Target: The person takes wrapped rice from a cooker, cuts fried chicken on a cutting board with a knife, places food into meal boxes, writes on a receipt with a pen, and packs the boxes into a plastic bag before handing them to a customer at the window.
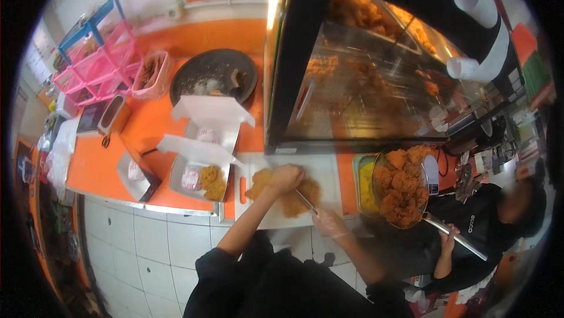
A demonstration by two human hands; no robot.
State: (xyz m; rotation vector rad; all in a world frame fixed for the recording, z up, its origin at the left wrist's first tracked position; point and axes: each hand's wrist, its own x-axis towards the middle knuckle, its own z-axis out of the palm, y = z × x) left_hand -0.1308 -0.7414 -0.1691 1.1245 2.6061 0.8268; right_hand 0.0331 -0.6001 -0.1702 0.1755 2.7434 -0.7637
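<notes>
My right hand (330, 223), in a thin transparent glove, holds the handle of a knife (306, 200). The blade slants away to the upper left, over flat breaded fried cutlets (299, 205). Curled over the far end of the blade is my left hand (286, 178); its fingertips are hidden, so whether it grips the knife or the cutlet is unclear. Under the cutlets lies a white cutting board (329, 172). Just left of it, an open paper box (178, 172) holds a paper-wrapped bundle (191, 177) and fried pieces (212, 181).
Left are two more open boxes (143, 192) (224, 135), scissors (105, 140) and a pink rack (99, 69). Behind stand a dark round pan (185, 75) and a glass display case (352, 111). At right, a co-worker (467, 225) holds tongs (458, 238) at a fried chicken bowl (426, 210).
</notes>
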